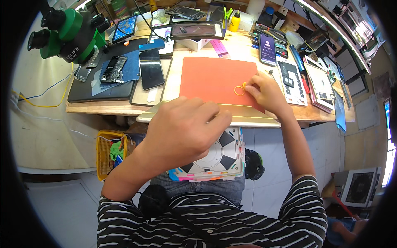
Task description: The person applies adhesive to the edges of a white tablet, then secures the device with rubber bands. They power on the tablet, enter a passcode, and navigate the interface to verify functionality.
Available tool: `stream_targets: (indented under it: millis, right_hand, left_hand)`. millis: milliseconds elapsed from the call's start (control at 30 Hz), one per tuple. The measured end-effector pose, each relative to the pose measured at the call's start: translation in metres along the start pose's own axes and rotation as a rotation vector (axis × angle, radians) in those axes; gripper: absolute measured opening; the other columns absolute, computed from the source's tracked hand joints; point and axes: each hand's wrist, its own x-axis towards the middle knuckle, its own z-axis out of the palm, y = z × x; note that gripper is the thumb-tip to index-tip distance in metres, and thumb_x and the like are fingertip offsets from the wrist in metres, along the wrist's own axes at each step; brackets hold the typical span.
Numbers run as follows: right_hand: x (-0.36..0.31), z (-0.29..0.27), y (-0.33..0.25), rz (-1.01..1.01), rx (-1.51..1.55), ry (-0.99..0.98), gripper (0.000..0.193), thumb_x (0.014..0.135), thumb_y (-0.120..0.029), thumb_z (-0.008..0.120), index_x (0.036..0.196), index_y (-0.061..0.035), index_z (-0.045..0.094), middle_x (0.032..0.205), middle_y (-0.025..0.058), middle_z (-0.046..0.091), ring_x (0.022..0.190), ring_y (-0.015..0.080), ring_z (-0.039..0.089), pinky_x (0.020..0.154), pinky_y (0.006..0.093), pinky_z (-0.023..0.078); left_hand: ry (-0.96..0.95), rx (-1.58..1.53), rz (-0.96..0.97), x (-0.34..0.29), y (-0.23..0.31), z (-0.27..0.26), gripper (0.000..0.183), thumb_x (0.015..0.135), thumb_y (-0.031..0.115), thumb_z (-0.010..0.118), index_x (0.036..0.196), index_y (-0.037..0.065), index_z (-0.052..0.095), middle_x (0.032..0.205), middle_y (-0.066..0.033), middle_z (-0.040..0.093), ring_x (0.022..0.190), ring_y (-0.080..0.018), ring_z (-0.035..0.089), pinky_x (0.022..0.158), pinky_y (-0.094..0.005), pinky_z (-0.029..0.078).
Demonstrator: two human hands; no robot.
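Observation:
My right hand (266, 91) is over the right part of an orange sheet (215, 78) that lies on the workbench. Its thumb and fingers pinch a thin yellow rubber band (239, 91), which hangs as a small loop beside the fingertips. Closer to me, my left hand (186, 126) is raised in front of the sheet's near edge, with its fingers curled in. Whatever those fingers hold, if anything, is hidden. Below both hands, a flat pale-gold panel (248, 120) runs along the bench's front edge.
A white board with a round pattern (213, 159) rests on my lap. Left are a green-black microscope (68, 33), an opened phone (113, 69) and a dark phone (151, 70). Right are a lit phone (267, 49), a white frame (291, 82) and several tools. A yellow basket (100, 155) stands below.

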Motion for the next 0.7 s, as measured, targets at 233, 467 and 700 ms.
stream_targets:
  millis: [233,467,700]
  right_hand:
    - [0.022,-0.030,-0.008,0.213,0.274,-0.016,0.015,0.093,-0.013,0.071,0.092,0.0025,0.070,0.081,-0.0004,0.055,0.073,0.0068,0.051,0.066,0.0243,0.042]
    - [0.026,-0.029,0.005,0.217,0.300,0.055,0.016,0.091,-0.015,0.073,0.091,0.0012,0.071,0.079,0.0014,0.063,0.067,0.0068,0.052,0.062,0.0246,0.042]
    - [0.024,-0.019,0.008,0.194,0.192,-0.018,0.015,0.085,-0.014,0.076,0.095,-0.0029,0.076,0.081,0.0059,0.063,0.066,0.0136,0.057,0.063,0.0307,0.047]
  left_hand:
    - [-0.024,-0.027,-0.037,0.000,0.002,-0.002,0.028,0.068,0.010,0.079,0.094,0.008,0.069,0.082,-0.0042,0.065,0.070,-0.0231,0.065,0.059,-0.0351,0.049]
    - [0.070,-0.049,0.003,-0.004,0.002,0.008,0.019,0.068,0.008,0.067,0.085,0.009,0.060,0.072,-0.0023,0.054,0.065,-0.0209,0.058,0.056,-0.0357,0.046]
    - [0.065,-0.046,0.005,-0.004,0.004,0.006,0.020,0.067,0.007,0.066,0.087,0.008,0.060,0.074,-0.0025,0.054,0.067,-0.0212,0.058,0.057,-0.0364,0.045]
